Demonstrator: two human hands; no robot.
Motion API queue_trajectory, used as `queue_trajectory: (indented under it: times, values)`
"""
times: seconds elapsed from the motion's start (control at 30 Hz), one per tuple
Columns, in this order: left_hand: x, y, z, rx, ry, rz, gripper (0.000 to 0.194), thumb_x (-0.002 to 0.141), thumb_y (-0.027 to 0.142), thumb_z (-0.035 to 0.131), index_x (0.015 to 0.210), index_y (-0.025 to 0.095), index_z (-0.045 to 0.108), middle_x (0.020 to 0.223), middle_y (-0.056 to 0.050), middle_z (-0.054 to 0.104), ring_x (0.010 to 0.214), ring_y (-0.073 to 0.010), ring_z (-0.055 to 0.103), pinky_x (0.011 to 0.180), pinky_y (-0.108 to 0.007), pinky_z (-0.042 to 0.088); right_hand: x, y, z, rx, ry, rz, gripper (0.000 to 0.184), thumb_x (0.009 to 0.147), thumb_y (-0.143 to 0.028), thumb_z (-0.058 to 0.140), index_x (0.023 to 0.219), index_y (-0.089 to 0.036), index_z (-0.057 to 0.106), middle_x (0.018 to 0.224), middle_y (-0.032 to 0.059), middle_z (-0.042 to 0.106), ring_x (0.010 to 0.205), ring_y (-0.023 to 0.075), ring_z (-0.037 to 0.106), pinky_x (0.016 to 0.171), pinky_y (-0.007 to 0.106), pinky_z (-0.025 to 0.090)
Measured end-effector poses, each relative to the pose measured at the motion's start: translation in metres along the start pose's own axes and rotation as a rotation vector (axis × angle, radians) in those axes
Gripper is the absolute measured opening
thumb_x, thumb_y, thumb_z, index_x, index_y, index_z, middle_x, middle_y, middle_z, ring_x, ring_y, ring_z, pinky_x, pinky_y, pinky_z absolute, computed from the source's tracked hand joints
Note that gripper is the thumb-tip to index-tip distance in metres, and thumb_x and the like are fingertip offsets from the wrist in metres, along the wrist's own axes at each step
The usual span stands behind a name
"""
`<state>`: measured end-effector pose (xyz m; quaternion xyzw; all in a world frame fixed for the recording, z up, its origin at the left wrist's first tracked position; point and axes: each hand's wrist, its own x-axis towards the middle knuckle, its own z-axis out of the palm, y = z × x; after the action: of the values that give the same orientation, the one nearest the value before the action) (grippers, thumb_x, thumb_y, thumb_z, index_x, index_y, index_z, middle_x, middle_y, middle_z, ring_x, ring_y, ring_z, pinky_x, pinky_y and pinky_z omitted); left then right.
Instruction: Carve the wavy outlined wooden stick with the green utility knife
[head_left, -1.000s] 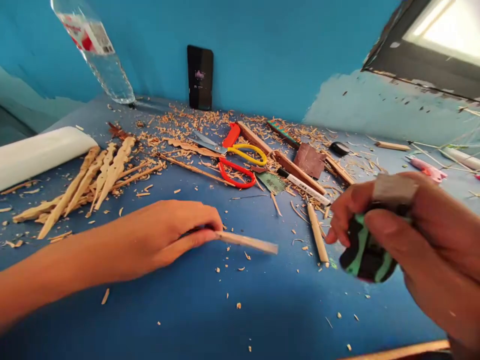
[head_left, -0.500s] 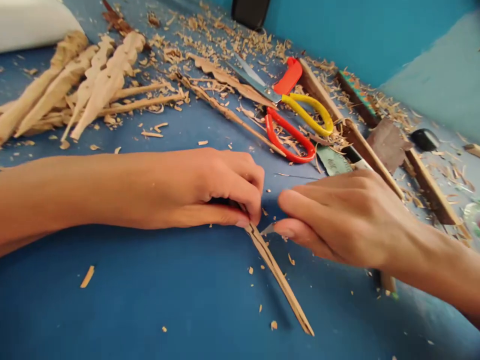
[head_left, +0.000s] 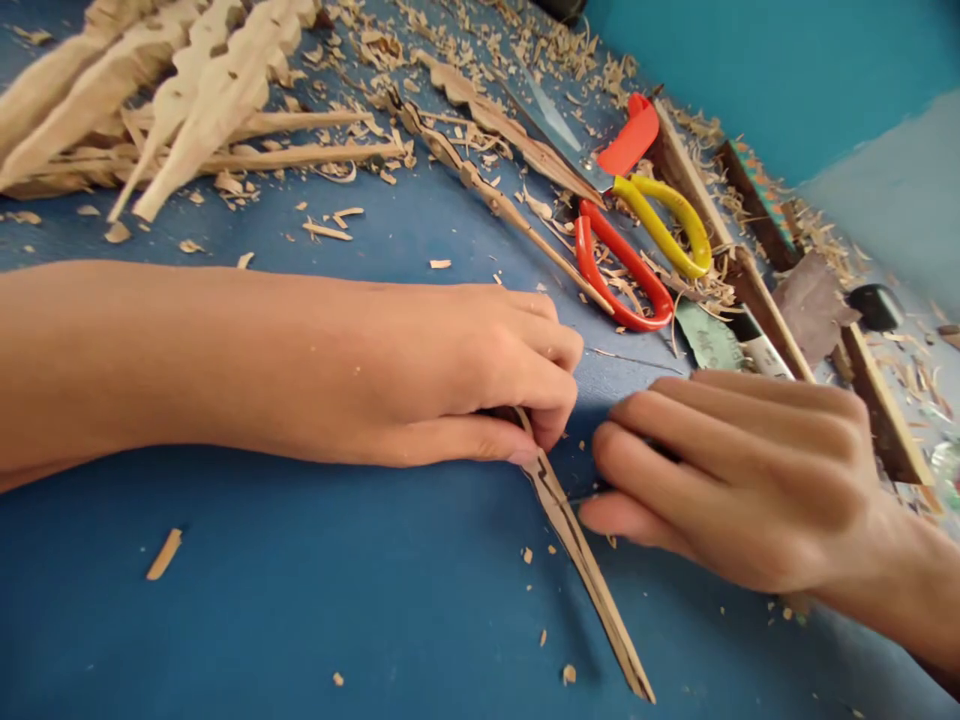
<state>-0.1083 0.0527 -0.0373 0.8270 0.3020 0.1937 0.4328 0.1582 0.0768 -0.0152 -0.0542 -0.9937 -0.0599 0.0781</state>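
Note:
On the blue table (head_left: 300,600), my left hand (head_left: 465,380) is closed in a pinch on the upper end of a thin wooden strip (head_left: 592,580). The strip lies flat and slants toward the near edge, with a zigzag notch cut just below my fingers. My right hand (head_left: 735,470) is closed, fingers pressed together, and its fingertips touch the strip's right side beside the notch. It grips a small knife that is almost fully hidden. Only a thin grey sliver shows at the fingertips.
Red-and-yellow-handled scissors (head_left: 637,270) lie open just beyond my hands. Carved wooden pieces (head_left: 187,100) and sticks are piled at the far left, with shavings (head_left: 465,60) scattered around. Wooden slats (head_left: 870,400), brown sandpaper (head_left: 810,300) and a black object (head_left: 874,305) sit at the right by the blue wall (head_left: 750,60).
The view has dropped and closed in on the table. My right hand, which held a green-and-black knife up, came down to the strip. My left hand turned the strip toward me.

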Motion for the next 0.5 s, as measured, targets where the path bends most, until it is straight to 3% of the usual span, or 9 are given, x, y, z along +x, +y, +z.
queue_trajectory:
  times: [0.13, 0.23, 0.3, 0.5]
  values:
    - [-0.001, 0.002, 0.002, 0.077, -0.022, -0.006, 0.023, 0.103, 0.031, 0.069, 0.086, 0.031, 0.084, 0.097, -0.005, 0.079, 0.103, -0.0309, 0.067, 0.103, -0.040, 0.047, -0.005, -0.010, -0.006, -0.048, -0.042, -0.002, 0.038, 0.118, -0.037, 0.049, 0.090, -0.020, 0.068, 0.075, 0.0030, 0.067, 0.065, 0.0202, 0.052, 0.060, 0.042, 0.031]
    - [-0.006, -0.001, 0.005, 0.127, 0.004, 0.079, 0.020, 0.105, 0.023, 0.070, 0.092, 0.028, 0.085, 0.102, -0.003, 0.079, 0.107, -0.0261, 0.066, 0.099, -0.032, 0.045, -0.007, -0.016, -0.007, -0.048, -0.064, 0.002, 0.023, 0.112, -0.021, 0.056, 0.094, -0.018, 0.069, 0.076, 0.0029, 0.066, 0.069, 0.0211, 0.056, 0.063, 0.043, 0.033]
    - [-0.009, -0.004, 0.006, 0.122, 0.022, 0.104, 0.018, 0.106, 0.021, 0.070, 0.096, 0.028, 0.083, 0.107, 0.000, 0.079, 0.112, -0.0236, 0.065, 0.105, -0.028, 0.043, -0.008, -0.021, -0.007, -0.054, -0.068, 0.008, 0.017, 0.109, -0.016, 0.057, 0.099, -0.018, 0.070, 0.076, 0.0024, 0.065, 0.069, 0.0218, 0.054, 0.063, 0.042, 0.034]
    - [-0.011, -0.005, 0.007, 0.122, 0.021, 0.080, 0.016, 0.107, 0.022, 0.069, 0.096, 0.029, 0.079, 0.108, 0.000, 0.077, 0.111, -0.0249, 0.064, 0.114, -0.031, 0.042, -0.010, -0.033, -0.006, -0.054, -0.127, 0.073, 0.021, 0.109, -0.012, 0.051, 0.103, -0.017, 0.070, 0.085, 0.0087, 0.070, 0.071, 0.0242, 0.055, 0.063, 0.041, 0.038]
